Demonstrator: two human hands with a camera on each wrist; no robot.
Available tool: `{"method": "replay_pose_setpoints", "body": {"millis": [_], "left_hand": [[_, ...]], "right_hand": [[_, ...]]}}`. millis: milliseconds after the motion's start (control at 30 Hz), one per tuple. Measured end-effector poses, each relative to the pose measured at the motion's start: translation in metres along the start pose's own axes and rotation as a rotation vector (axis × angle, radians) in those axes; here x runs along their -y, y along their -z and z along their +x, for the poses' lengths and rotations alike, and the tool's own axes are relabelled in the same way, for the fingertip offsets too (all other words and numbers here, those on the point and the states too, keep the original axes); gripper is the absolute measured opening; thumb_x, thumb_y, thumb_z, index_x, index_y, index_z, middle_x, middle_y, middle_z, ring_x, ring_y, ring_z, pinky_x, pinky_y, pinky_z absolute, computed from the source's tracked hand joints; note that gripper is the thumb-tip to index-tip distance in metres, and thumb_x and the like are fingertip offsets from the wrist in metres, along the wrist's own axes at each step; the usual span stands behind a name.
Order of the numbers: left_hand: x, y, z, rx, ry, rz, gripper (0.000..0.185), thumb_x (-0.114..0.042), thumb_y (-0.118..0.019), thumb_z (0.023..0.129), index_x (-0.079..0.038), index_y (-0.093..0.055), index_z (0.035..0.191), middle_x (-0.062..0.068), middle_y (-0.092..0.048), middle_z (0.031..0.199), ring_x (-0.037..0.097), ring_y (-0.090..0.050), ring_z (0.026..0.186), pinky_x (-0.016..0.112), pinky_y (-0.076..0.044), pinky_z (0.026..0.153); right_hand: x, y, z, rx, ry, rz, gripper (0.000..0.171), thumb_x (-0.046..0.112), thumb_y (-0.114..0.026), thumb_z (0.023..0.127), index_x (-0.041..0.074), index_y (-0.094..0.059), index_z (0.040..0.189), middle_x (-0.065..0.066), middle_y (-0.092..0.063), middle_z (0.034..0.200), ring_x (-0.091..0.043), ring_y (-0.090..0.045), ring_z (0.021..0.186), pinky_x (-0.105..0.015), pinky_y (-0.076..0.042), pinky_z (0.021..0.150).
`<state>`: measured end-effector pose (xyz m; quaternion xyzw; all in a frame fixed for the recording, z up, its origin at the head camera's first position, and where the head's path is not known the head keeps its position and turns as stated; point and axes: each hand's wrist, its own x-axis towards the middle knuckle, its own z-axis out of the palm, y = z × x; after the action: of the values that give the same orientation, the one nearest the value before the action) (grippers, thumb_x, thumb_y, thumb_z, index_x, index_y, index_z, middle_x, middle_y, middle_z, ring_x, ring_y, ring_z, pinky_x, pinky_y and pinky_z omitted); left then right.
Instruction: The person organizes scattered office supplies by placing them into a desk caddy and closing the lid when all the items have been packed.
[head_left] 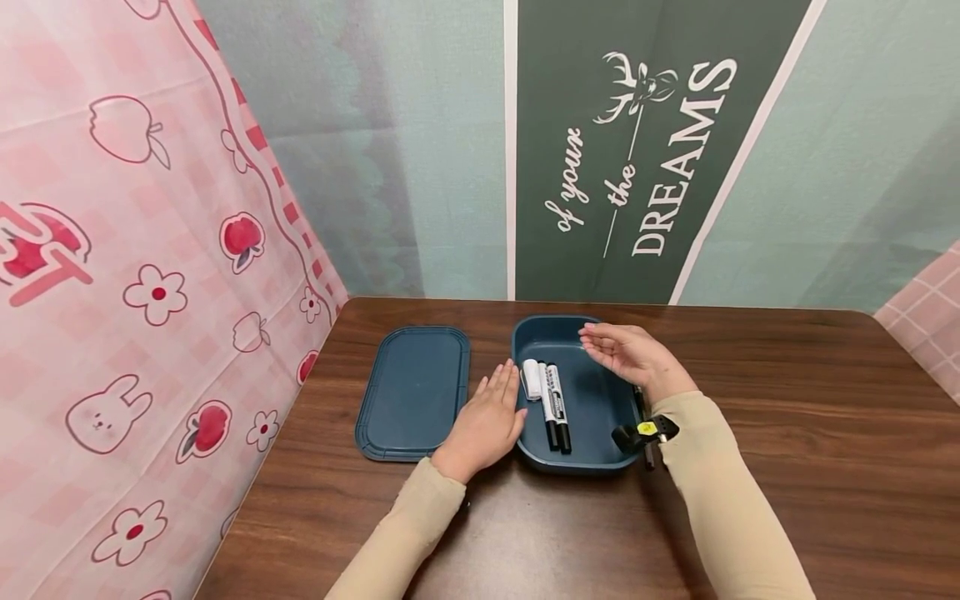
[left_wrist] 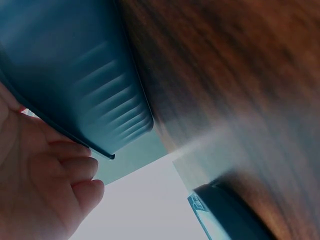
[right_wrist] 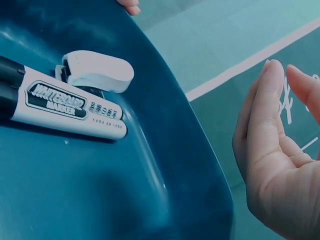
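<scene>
A blue rectangular box (head_left: 592, 462), lidless, sits on the table. Inside it, two whiteboard markers (head_left: 557, 404) with black caps lie side by side. Against the box's left wall is a small white rounded item (right_wrist: 100, 70) with a dark part underneath. My left hand (head_left: 486, 425) rests at the box's left wall, its fingers straight and touching the rim. Over the far right part of the box is my right hand (head_left: 626, 352), holding nothing; its thumb and fingers stand apart in the right wrist view.
A flat blue lid (head_left: 416, 392) lies on the brown wooden table (head_left: 810, 433), left of the box. Dark slender things (head_left: 649, 454) show along the box's right side, partly hidden by my right wrist. A wall cloth with lettering hangs behind the table.
</scene>
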<state>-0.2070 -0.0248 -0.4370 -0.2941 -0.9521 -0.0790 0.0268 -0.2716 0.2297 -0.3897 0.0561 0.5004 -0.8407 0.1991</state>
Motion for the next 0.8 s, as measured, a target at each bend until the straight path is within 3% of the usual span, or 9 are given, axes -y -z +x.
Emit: {"method": "replay_pose_setpoints", "body": {"millis": [800], "left_hand": [[0.001,-0.001,-0.001,-0.002,-0.004,-0.014,0.06,-0.031,-0.041,0.102,0.004,-0.024,0.147,0.018,-0.02,0.153,0.025,-0.02,0.141,0.038,-0.023,0.113]], "right_hand": [[0.018,0.042,-0.026,-0.027,0.0,0.103,0.034,-0.001,-0.043,0.098,0.001,-0.073,0.082,-0.009,-0.068,0.085,-0.015,-0.066,0.078,-0.023,-0.055,0.072]]}}
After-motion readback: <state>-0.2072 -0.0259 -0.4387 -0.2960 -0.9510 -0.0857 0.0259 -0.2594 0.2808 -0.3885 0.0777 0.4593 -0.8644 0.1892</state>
